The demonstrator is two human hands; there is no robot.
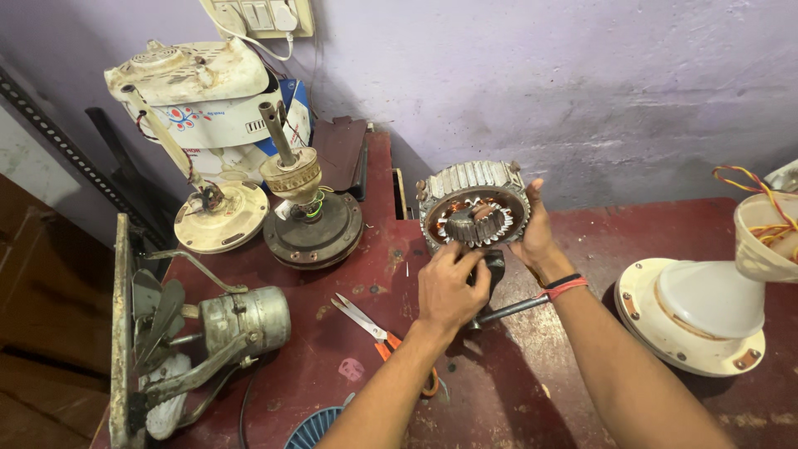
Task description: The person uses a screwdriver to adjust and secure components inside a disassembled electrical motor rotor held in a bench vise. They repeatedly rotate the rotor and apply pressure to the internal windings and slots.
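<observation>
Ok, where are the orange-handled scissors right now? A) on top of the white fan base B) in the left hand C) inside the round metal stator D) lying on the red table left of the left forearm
D: the orange-handled scissors lie flat on the red table, beside the left forearm, while both hands, left hand and right hand, are on the round metal stator with copper windings.

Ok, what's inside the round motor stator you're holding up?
Inside the stator: copper windings and a toothed metal core. The left hand covers its lower edge; the right hand grips its side, so the back is hidden.
</observation>
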